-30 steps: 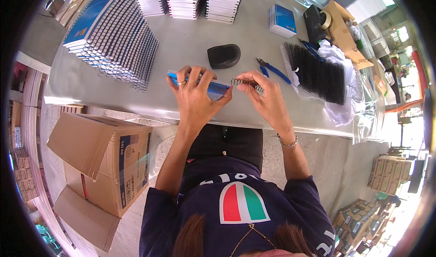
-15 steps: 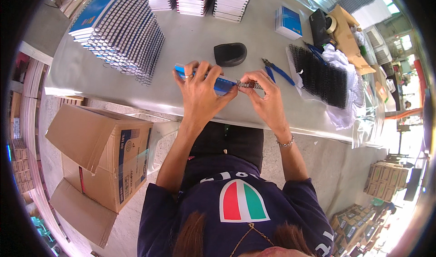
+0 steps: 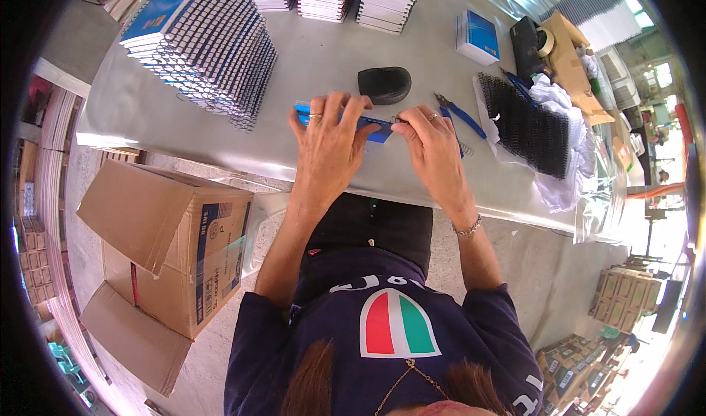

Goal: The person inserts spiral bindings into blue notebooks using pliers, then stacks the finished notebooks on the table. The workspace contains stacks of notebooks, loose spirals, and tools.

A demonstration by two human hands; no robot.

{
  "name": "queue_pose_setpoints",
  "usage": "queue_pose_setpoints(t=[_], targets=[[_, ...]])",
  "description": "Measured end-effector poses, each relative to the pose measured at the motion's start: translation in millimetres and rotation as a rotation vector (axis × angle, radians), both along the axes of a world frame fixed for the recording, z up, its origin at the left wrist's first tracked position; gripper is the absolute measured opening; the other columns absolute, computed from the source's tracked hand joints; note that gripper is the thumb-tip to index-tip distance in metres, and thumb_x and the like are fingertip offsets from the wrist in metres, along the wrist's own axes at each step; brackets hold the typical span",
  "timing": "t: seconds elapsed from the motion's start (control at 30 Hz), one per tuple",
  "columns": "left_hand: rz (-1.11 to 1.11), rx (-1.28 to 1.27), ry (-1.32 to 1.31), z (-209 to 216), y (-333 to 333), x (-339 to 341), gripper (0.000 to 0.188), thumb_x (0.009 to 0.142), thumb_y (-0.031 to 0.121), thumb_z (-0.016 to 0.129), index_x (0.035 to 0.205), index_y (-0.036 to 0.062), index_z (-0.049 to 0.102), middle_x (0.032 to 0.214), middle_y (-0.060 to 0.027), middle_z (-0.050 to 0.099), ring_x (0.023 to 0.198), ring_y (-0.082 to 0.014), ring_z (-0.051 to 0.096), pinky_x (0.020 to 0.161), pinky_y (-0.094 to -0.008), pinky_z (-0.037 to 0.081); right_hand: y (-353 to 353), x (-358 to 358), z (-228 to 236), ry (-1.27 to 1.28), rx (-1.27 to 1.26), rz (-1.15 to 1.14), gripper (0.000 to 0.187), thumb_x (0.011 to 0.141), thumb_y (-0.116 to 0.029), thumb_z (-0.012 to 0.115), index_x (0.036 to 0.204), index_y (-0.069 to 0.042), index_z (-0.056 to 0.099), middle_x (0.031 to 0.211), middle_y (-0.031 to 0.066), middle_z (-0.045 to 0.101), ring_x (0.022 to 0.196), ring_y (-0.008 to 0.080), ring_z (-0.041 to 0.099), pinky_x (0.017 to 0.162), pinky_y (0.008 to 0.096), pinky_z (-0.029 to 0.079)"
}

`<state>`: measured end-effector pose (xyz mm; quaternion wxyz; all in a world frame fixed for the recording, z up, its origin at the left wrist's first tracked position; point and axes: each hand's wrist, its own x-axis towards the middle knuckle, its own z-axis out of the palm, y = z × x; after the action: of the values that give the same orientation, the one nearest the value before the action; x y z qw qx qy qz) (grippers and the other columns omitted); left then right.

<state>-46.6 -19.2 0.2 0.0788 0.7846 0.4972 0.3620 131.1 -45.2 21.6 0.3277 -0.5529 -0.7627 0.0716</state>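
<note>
A small blue booklet is gripped in my left hand, thumb on the near side and fingers over the far side. My right hand is closed in a pinch at the booklet's right end, on a thin dark wire spiral coil. The coil's loose end shows beyond the right hand; most of it is hidden by the fingers. Just past the hands rests a black rounded pad. Blue-handled cutting pliers lie right of my right hand.
At the left stands a tall stack of spiral-bound blue booklets. White stacks line the back, with a small blue booklet pile. Black coils lie on white wrapping at right. An open carton stands below the table edge.
My right fingers have shifted along the coil and now cover most of the stretch beside the booklet. The whole view has moved slightly, with things on the table appearing further right.
</note>
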Motion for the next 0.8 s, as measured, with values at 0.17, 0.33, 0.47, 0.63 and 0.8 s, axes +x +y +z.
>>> queue_pose_setpoints(t=[0.17, 0.33, 0.47, 0.63, 0.8], targets=[[0.117, 0.031, -0.329, -6, 3, -5, 0.062, 0.068, 0.025, 0.089, 0.117, 0.0106, 0.053, 0.126, -0.0213, 0.044, 0.117, -0.0366, 0.042, 0.095, -0.0501, 0.037, 13, 16, 11, 0.078, -0.244, 0.202, 0.020, 0.096, -0.021, 0.061, 0.099, -0.001, 0.060, 0.087, 0.0119, 0.061, 0.086, 0.0323, 0.060, 0.074, 0.0479, 0.041], [0.005, -0.122, -0.357, -24, 8, -12, 0.070, 0.064, 0.028, 0.092, 0.113, 0.0053, 0.048, 0.112, -0.0163, 0.046, 0.108, -0.0343, 0.043, 0.090, -0.0457, 0.040, 57, 24, -8, 0.010, -0.138, 0.110, 0.041, 0.089, -0.033, 0.071, 0.112, -0.002, 0.059, 0.116, 0.0196, 0.056, 0.105, 0.0396, 0.057, 0.086, 0.0478, 0.047], [-0.109, -0.120, -0.284, -20, 14, -19, 0.070, 0.063, 0.028, 0.093, 0.109, 0.0042, 0.047, 0.105, -0.0135, 0.046, 0.101, -0.0315, 0.042, 0.086, -0.0438, 0.042, 82, 20, -45, -0.163, -0.026, 0.051, 0.056, 0.082, -0.040, 0.078, 0.117, -0.002, 0.056, 0.135, 0.0276, 0.042, 0.120, 0.0470, 0.049, 0.099, 0.0454, 0.047], [-0.152, -0.115, -0.352, -28, 20, -26, 0.074, 0.058, 0.032, 0.096, 0.107, 0.0044, 0.046, 0.102, -0.0112, 0.045, 0.099, -0.0295, 0.041, 0.086, -0.0418, 0.042, 84, 59, -22, 0.583, -0.673, 0.304, 0.055, 0.078, -0.034, 0.083, 0.114, -0.002, 0.058, 0.132, 0.0203, 0.053, 0.124, 0.0299, 0.050, 0.101, 0.0397, 0.043], [-0.139, -0.085, -0.376, -30, 22, -20, 0.078, 0.055, 0.033, 0.097, 0.107, 0.0042, 0.045, 0.102, -0.0113, 0.044, 0.101, -0.0293, 0.041, 0.088, -0.0415, 0.041, 48, 71, 3, 0.820, -0.722, 0.831, 0.046, 0.082, -0.039, 0.079, 0.110, -0.004, 0.068, 0.121, 0.0127, 0.063, 0.107, 0.0156, 0.059, 0.091, 0.0293, 0.045]])
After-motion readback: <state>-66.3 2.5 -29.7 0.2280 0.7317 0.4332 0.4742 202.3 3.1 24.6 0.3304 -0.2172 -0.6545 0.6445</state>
